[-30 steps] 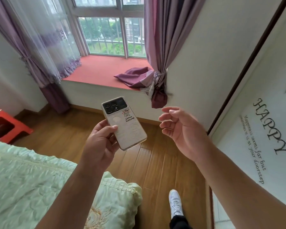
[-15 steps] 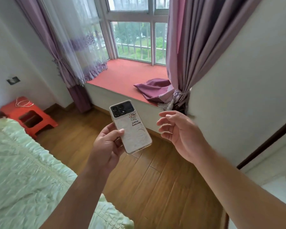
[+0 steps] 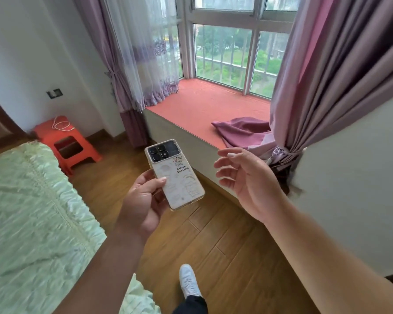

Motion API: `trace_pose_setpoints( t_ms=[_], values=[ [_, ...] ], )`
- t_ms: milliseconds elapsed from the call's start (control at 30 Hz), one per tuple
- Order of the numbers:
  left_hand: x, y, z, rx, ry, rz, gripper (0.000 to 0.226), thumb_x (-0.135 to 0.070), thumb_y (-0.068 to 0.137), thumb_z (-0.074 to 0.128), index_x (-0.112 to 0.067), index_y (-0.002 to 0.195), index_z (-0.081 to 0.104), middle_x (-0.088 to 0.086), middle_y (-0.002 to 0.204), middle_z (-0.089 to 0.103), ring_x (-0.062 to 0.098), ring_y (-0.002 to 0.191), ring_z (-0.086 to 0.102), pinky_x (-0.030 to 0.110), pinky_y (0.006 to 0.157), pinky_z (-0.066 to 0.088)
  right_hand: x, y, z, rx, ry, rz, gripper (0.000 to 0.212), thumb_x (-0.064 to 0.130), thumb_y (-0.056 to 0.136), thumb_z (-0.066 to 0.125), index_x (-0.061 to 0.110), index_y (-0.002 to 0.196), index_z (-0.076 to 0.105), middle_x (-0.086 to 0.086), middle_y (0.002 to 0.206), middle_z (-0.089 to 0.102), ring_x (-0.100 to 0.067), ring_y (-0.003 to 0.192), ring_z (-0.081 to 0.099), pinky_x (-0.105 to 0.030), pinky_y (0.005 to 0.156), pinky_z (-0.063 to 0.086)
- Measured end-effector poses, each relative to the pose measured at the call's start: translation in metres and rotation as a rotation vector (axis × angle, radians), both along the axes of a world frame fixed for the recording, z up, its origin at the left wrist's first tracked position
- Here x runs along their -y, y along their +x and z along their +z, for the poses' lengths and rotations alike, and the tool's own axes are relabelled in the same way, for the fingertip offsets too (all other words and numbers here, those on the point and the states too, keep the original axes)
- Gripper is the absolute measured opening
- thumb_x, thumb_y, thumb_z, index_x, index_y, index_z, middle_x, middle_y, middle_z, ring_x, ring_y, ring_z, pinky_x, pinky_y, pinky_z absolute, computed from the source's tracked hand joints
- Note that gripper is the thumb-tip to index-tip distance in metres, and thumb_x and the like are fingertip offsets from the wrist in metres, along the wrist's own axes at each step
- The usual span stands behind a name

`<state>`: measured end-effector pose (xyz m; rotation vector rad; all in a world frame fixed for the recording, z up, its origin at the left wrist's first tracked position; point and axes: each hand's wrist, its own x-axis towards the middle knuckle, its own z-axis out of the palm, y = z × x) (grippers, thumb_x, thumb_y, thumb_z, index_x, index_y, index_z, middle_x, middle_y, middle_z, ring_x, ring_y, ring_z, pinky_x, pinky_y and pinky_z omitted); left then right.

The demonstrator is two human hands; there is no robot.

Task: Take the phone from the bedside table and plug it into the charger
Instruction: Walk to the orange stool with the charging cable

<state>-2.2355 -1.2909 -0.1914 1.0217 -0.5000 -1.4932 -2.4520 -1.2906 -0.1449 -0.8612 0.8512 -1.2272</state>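
My left hand [image 3: 143,200] grips a white phone [image 3: 176,175] by its lower left edge, back side up, with a black camera block and a cartoon case showing. My right hand [image 3: 245,180] hovers just right of the phone, fingers spread and curled, touching nothing. A white charger cable [image 3: 60,125] lies coiled on an orange plastic stool [image 3: 77,143] at the far left beside the bed. A dark wall socket [image 3: 54,93] sits on the white wall above the stool.
A pale green quilted bed [image 3: 32,211] fills the left side. Wooden floor [image 3: 225,241] runs between the bed and a red-topped window seat [image 3: 202,105]. Purple curtains [image 3: 327,75] hang at both window sides. My white shoe [image 3: 188,279] is on the floor below.
The view has swung left, bringing the orange stool, cable and wall socket into sight. The phone stays in my left hand; my right hand stays open beside it.
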Motion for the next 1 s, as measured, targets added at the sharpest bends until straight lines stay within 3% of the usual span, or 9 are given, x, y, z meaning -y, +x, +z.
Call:
trace_pose_setpoints(
  t_ms=[400,533,800,1000],
  values=[
    [0.199,0.087,-0.004,-0.006,0.005,0.035,0.027,0.003,0.089,0.054,-0.015,0.105,0.065,0.009,0.095,0.079,0.020,0.079,0.075,0.033,0.058,0.061,0.224,0.084,0.002,-0.086,0.040,0.035,0.022,0.011,0.096,0.044,0.009,0.100,0.066,-0.006,0.078,0.069,-0.015,0.066,0.064,-0.028,0.060,0.051],
    [0.253,0.124,0.005,0.000,-0.036,0.072,0.027,0.003,0.090,0.052,-0.017,0.100,0.066,0.005,0.087,0.079,0.015,0.070,0.075,0.024,0.047,0.055,0.285,0.126,0.007,-0.077,0.008,0.098,0.023,0.011,0.094,0.044,0.008,0.101,0.066,-0.006,0.079,0.069,-0.016,0.068,0.063,-0.029,0.063,0.049],
    [0.327,0.181,0.005,0.022,-0.077,0.194,0.031,0.002,0.089,0.053,-0.015,0.113,0.063,0.002,0.083,0.078,0.010,0.065,0.072,0.025,0.046,0.055,0.378,0.183,0.006,-0.061,-0.009,0.194,0.021,0.010,0.095,0.045,0.009,0.098,0.066,-0.007,0.079,0.065,-0.017,0.066,0.059,-0.031,0.065,0.044],
    [0.384,0.206,0.000,0.074,-0.043,0.279,0.028,0.001,0.090,0.051,-0.018,0.106,0.064,0.000,0.080,0.078,0.010,0.065,0.072,0.025,0.047,0.054,0.463,0.209,-0.006,-0.031,-0.005,0.282,0.026,0.022,0.079,0.054,0.011,0.099,0.067,-0.005,0.076,0.067,-0.015,0.064,0.060,-0.028,0.061,0.047]
  ],
)
